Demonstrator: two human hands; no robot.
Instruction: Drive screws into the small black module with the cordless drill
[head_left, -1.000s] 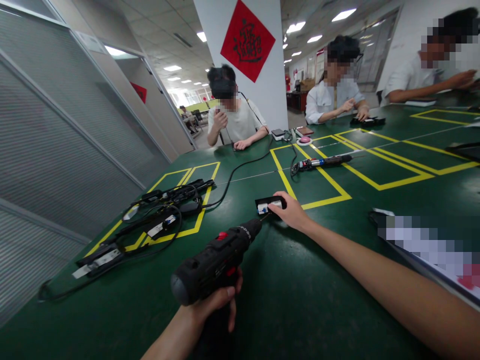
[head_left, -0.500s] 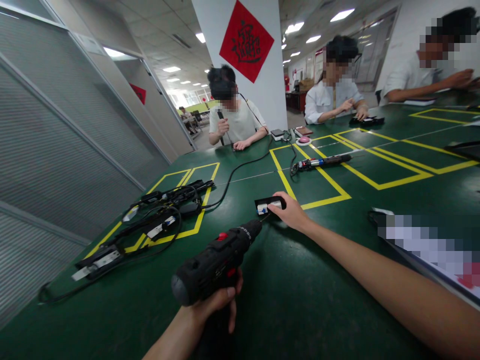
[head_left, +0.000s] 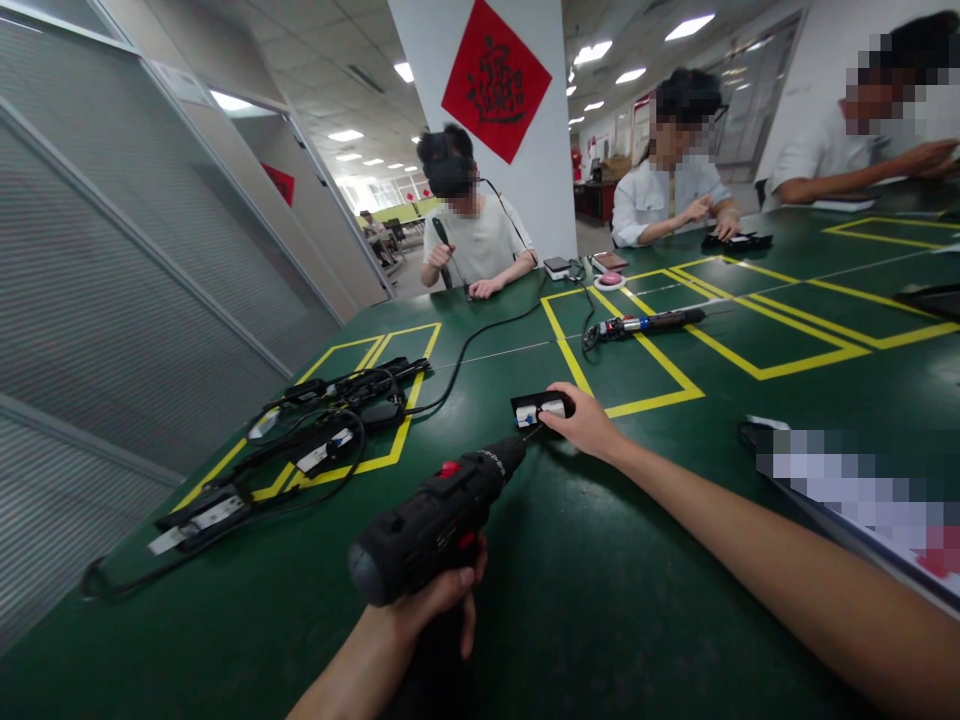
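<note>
My left hand (head_left: 442,598) is wrapped round the grip of a black cordless drill (head_left: 435,520) with red buttons. The drill points away from me, and its thin bit meets or nearly touches a small black part with white blocks (head_left: 528,414); actual contact I cannot make out. Holding that part on the green table is my right hand (head_left: 581,422), thumb in front and fingers over its right end. A bit of blue shows between the white blocks.
To the left lie several black strips with cables (head_left: 322,450) inside yellow tape outlines. A pen-shaped electric screwdriver (head_left: 649,323) and a pink-and-white round item (head_left: 610,281) are farther back. Several people sit around the green table (head_left: 600,600). A blurred-out flat item (head_left: 862,500) lies at right.
The drill and both hands have barely moved; the view has shifted slightly. Across the table, a person's raised hand has tilted the tool it holds.
</note>
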